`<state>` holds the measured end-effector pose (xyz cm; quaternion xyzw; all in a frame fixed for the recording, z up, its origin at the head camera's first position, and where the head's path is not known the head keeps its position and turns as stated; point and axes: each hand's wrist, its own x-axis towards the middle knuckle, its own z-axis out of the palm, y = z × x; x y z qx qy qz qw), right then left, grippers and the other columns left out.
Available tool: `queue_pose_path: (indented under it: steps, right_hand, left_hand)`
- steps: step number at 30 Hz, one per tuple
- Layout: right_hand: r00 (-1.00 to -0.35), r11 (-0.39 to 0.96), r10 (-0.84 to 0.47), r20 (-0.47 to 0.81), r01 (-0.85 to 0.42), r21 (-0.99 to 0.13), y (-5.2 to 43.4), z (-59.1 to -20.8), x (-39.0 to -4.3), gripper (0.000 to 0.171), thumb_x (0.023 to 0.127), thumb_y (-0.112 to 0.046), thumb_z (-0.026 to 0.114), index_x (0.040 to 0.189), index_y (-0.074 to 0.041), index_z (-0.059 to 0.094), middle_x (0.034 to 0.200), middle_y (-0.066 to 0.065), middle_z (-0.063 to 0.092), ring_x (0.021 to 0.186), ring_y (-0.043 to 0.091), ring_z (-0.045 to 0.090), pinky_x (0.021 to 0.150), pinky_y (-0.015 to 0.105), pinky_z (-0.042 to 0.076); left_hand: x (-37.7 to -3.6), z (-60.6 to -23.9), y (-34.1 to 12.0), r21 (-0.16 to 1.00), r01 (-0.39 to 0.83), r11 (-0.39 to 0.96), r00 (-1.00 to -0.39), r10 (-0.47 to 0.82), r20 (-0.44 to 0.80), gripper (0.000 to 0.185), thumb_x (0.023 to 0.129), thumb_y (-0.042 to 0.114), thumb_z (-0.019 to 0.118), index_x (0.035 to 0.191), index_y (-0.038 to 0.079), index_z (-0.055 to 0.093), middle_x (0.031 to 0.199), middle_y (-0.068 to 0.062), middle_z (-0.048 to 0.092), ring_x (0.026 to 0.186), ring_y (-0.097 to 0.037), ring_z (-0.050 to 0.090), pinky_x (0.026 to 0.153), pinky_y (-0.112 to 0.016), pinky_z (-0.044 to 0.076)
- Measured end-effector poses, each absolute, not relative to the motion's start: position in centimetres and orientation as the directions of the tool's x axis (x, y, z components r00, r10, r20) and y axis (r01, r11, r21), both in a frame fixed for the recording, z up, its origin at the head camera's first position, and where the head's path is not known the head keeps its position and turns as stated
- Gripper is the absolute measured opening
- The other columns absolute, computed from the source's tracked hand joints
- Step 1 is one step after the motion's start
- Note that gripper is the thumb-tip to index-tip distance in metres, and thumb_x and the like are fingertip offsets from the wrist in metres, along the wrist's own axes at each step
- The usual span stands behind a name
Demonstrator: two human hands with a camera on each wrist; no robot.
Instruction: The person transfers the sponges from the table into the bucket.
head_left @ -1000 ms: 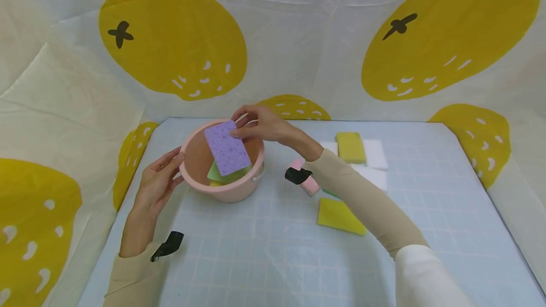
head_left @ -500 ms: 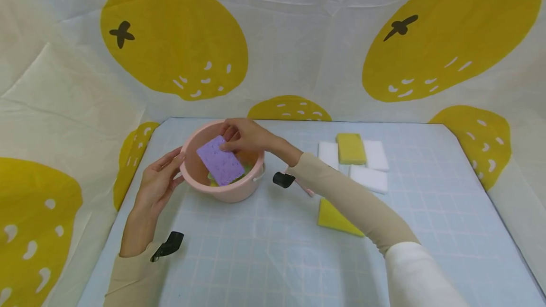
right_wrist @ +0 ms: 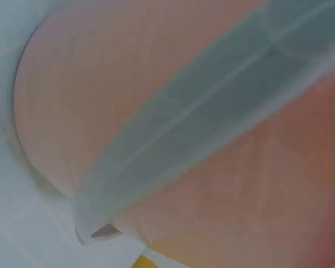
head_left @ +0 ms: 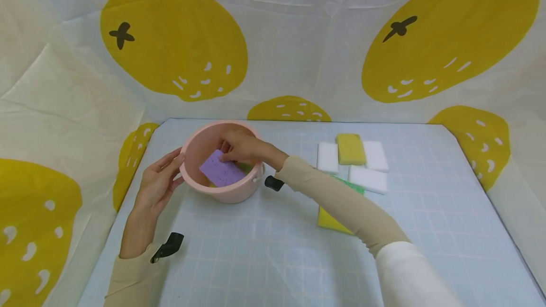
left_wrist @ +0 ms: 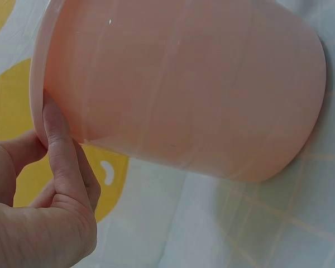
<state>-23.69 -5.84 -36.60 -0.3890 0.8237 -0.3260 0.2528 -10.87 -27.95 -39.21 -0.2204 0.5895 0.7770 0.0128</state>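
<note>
A pink bowl (head_left: 230, 193) stands on the pale blue gridded mat at the left middle. My right hand (head_left: 241, 148) reaches down inside it and pinches the upper edge of a purple sponge (head_left: 218, 173), which lies tilted over other sponges in the bowl. My left hand (head_left: 159, 181) rests against the bowl's left outer wall with straight fingers. In the left wrist view my left thumb (left_wrist: 58, 139) touches just under the rim of the bowl (left_wrist: 184, 84). The right wrist view shows only a blurred close-up of the pink bowl (right_wrist: 223, 212) and its pale handle; the hand is hidden.
To the right lie a yellow sponge (head_left: 350, 148) among three white sponges (head_left: 327, 157), and a second yellow sponge (head_left: 329, 220) with a green one (head_left: 353, 185) partly under my right forearm. Lemon-print cloth walls close in the mat on three sides.
My right hand has lowered the purple sponge from above the rim down into the bowl. The left hand has stayed on the bowl's wall.
</note>
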Motion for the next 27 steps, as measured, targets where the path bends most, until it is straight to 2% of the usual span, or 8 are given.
queue_pose_path:
  steps: [5, 8, 12, 17, 20, 27]
  right_hand:
    - [-0.589, 0.56, -0.774, -0.232, -0.465, -0.685, -6.2, -36.8, -23.2, 0.028, 0.1, -0.01, 0.068, 0.127, -0.001, 0.065, 0.117, 0.009, 0.068, 0.102, 0.017, 0.063, 0.085, 0.019, 0.054]
    - [-0.59, 0.6, -0.759, -0.275, -0.472, -0.646, -6.3, -36.7, -23.0, 0.031, 0.103, -0.011, 0.063, 0.132, -0.001, 0.063, 0.117, 0.008, 0.066, 0.098, 0.017, 0.062, 0.081, 0.018, 0.054]
    - [-0.578, 0.619, -0.759, -0.299, -0.501, -0.605, -6.3, -36.6, -23.0, 0.029, 0.104, -0.011, 0.06, 0.131, -0.001, 0.062, 0.111, 0.008, 0.064, 0.09, 0.017, 0.061, 0.074, 0.018, 0.052]
    - [-0.587, 0.626, -0.751, -0.303, -0.485, -0.611, -6.0, -36.3, -22.9, 0.034, 0.104, -0.013, 0.062, 0.135, -0.001, 0.06, 0.11, 0.007, 0.063, 0.092, 0.016, 0.06, 0.075, 0.017, 0.052]
    - [-0.587, 0.608, -0.76, -0.278, -0.494, -0.622, -5.7, -36.0, -22.9, 0.036, 0.103, -0.013, 0.063, 0.137, 0.0, 0.059, 0.111, 0.007, 0.064, 0.095, 0.017, 0.06, 0.078, 0.018, 0.052]
    - [-0.541, 0.491, -0.832, -0.123, -0.615, -0.617, -4.7, -35.3, -23.3, 0.025, 0.102, -0.01, 0.062, 0.124, 0.003, 0.065, 0.114, 0.012, 0.068, 0.105, 0.021, 0.062, 0.092, 0.022, 0.051]
  left_hand:
    - [-10.9, -39.1, -27.9, 0.908, -0.288, -0.304, -0.9, -0.238, -0.366, 0.076, 0.085, 0.036, 0.085, 0.15, 0.013, 0.053, 0.124, 0.007, 0.067, 0.104, -0.007, 0.067, 0.083, -0.024, 0.059]
    - [-10.9, -39.1, -27.9, 0.904, -0.298, -0.308, -0.895, -0.238, -0.377, 0.076, 0.085, 0.037, 0.084, 0.151, 0.015, 0.053, 0.126, 0.008, 0.067, 0.105, -0.007, 0.067, 0.084, -0.023, 0.058]
    - [-10.9, -39.1, -28.0, 0.9, -0.306, -0.31, -0.888, -0.247, -0.387, 0.077, 0.084, 0.037, 0.085, 0.151, 0.015, 0.053, 0.126, 0.008, 0.066, 0.104, -0.007, 0.067, 0.083, -0.023, 0.059]
    - [-10.9, -39.1, -27.8, 0.902, -0.308, -0.302, -0.887, -0.251, -0.387, 0.077, 0.084, 0.037, 0.085, 0.151, 0.015, 0.053, 0.126, 0.008, 0.066, 0.104, -0.007, 0.067, 0.083, -0.023, 0.058]
    - [-10.8, -39.1, -27.7, 0.905, -0.301, -0.301, -0.889, -0.254, -0.38, 0.077, 0.084, 0.037, 0.085, 0.151, 0.015, 0.053, 0.126, 0.008, 0.066, 0.104, -0.007, 0.067, 0.083, -0.023, 0.058]
    - [-10.8, -39.1, -27.6, 0.909, -0.273, -0.315, -0.896, -0.261, -0.36, 0.075, 0.084, 0.034, 0.085, 0.149, 0.012, 0.055, 0.124, 0.006, 0.067, 0.103, -0.008, 0.067, 0.082, -0.023, 0.059]
